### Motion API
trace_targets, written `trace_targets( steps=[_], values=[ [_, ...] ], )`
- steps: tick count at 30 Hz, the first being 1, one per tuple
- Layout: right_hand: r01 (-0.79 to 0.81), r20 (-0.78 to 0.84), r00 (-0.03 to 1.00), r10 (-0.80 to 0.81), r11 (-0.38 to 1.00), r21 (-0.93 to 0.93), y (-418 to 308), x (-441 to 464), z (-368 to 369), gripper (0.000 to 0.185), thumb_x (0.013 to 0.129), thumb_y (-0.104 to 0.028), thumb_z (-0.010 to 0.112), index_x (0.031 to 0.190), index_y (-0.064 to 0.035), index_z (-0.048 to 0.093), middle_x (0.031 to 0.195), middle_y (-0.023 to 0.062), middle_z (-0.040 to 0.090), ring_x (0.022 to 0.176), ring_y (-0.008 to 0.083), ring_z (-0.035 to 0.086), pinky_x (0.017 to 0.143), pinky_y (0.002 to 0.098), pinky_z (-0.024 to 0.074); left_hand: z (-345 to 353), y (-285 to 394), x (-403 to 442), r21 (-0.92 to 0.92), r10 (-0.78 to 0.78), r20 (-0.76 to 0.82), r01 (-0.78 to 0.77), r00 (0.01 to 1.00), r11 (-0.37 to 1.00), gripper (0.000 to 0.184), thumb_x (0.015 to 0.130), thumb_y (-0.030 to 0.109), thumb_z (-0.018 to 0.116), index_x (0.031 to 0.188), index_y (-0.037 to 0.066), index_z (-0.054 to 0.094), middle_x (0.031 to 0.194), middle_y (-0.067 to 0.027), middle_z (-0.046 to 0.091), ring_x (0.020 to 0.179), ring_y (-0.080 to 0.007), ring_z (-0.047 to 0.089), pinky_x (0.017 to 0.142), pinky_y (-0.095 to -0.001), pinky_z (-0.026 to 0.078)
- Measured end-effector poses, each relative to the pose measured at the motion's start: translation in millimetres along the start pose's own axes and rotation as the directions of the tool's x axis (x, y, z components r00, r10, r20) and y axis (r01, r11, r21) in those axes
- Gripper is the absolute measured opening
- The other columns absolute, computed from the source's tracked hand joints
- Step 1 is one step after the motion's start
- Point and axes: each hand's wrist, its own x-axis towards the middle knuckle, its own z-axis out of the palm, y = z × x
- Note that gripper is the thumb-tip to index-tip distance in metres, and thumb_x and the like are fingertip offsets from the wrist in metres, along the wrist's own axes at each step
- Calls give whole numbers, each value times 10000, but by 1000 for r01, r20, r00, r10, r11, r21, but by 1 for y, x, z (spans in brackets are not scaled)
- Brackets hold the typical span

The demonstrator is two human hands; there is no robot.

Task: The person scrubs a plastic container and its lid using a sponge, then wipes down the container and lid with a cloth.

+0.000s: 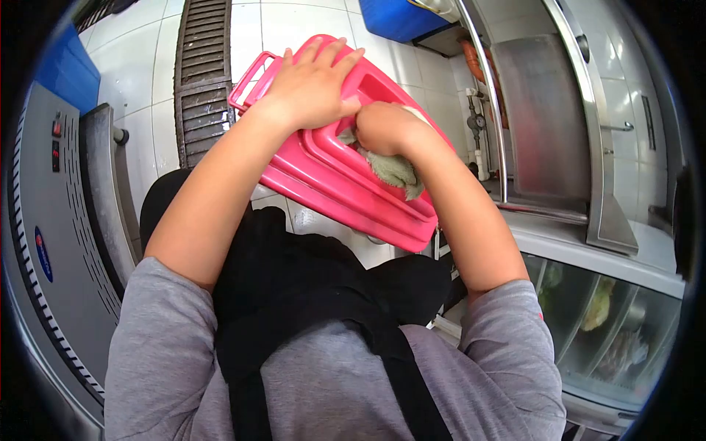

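A pink plastic stool (338, 173) with a recessed panel lies tilted in front of my knees. My left hand (312, 84) rests on its upper part, fingers spread and holding nothing. Bunched in my right hand (386, 128) is a greyish-green cloth (397, 175), pressed into the recess of the pink plastic. The fingers of that hand are curled round the cloth, and part of it hangs out below. My two hands are close together, thumb side to knuckles.
A slotted drain grate (202, 95) runs along the white tiled floor (298, 26). Blue bins stand at the upper left (77, 66) and top (397, 18). A grey appliance (59, 206) is on my left; a steel rack (544, 117) and glass-fronted fridge (603, 331) are on my right.
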Motion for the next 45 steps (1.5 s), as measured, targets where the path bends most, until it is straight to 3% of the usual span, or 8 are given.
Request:
trace_targets(
  steps=[9,13,18,21,23,40,43,45],
  values=[
    [207,-343,939,35,738,642,9,5,26,254,911,-123,519,1038,49,657,924,213,678,900,301,661,846,393,490,11,7,9,100,49,-131,-35,990,994,554,984,391,438,1496,236,294,1516,-118,342,1410,-356,300,1089,-638,280],
    [312,-177,933,313,-461,831,22,-30,12,253,948,-122,514,1138,12,612,915,78,654,848,191,648,767,370,553,5,-2,14,67,-12,-268,31,963,997,547,969,324,480,1482,220,320,1487,-127,380,1365,-366,370,1069,-628,317],
    [636,-386,665,640,-214,741,55,-2,-37,206,932,-79,488,1121,-44,561,914,123,611,792,238,642,649,403,567,-20,-29,21,-96,-169,-531,139,830,986,468,886,105,566,1345,160,493,1346,-146,499,1115,-340,578,936,-460,476],
    [330,-728,649,220,781,531,43,50,-9,163,858,-182,623,958,-56,650,958,133,630,913,268,606,800,432,498,-24,-35,20,-135,-221,-506,177,834,975,465,878,131,594,1333,156,504,1353,-153,488,1117,-340,580,919,-449,490],
    [177,-790,592,162,930,324,14,46,-6,182,834,-236,670,917,-75,688,985,129,634,974,311,582,895,419,455,-27,-36,18,-160,-257,-446,206,857,965,463,876,160,611,1328,160,509,1358,-150,483,1146,-343,568,928,-452,490],
    [266,-537,843,-7,875,406,-33,-102,37,121,784,-112,712,894,-83,671,931,111,625,904,321,628,772,395,519,-46,-49,8,-283,-240,-353,141,904,949,381,898,232,620,1268,154,576,1310,-144,535,1137,-306,582,938,-416,491],
    [212,-504,732,457,551,807,-24,-120,-9,126,878,-79,657,1003,-66,664,909,70,683,830,215,651,777,319,504,-65,-46,13,-846,-239,171,267,956,462,389,934,265,599,1289,109,567,1248,-108,580,1121,-237,595,917,-362,507],
    [380,-536,617,576,378,844,-12,-103,-15,216,903,-87,633,1117,-63,620,1076,69,648,985,199,624,833,321,501,-49,-53,16,-895,-19,114,94,993,-436,477,982,350,525,1355,53,503,1263,-96,579,1144,-188,578,945,-325,492]
  ],
)
